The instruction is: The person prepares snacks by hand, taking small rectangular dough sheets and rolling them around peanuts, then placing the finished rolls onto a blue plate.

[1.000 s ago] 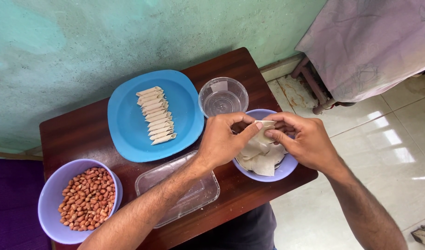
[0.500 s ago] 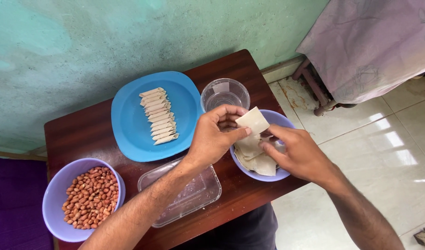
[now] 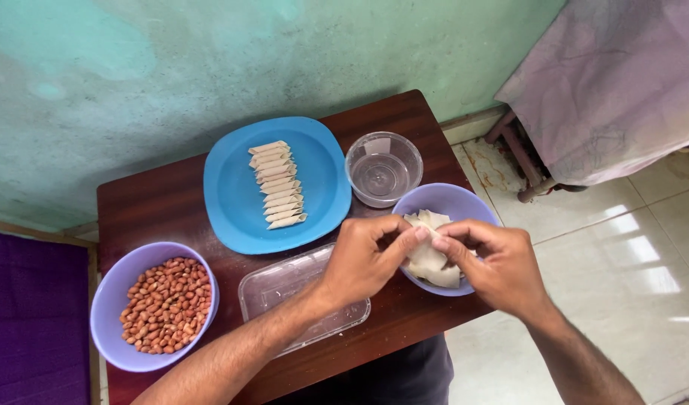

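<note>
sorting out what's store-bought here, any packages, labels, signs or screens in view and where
No signs or screens.
Clear round tub: behind the purple bowl, with a small pale label patch on its wall.
Clear rectangular container: front edge of the table, under the left forearm, no label seen.

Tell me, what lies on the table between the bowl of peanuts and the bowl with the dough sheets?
In the head view, a clear rectangular plastic container lies between the peanut bowl and the dough-sheet bowl; the left hand partly covers it.
</note>
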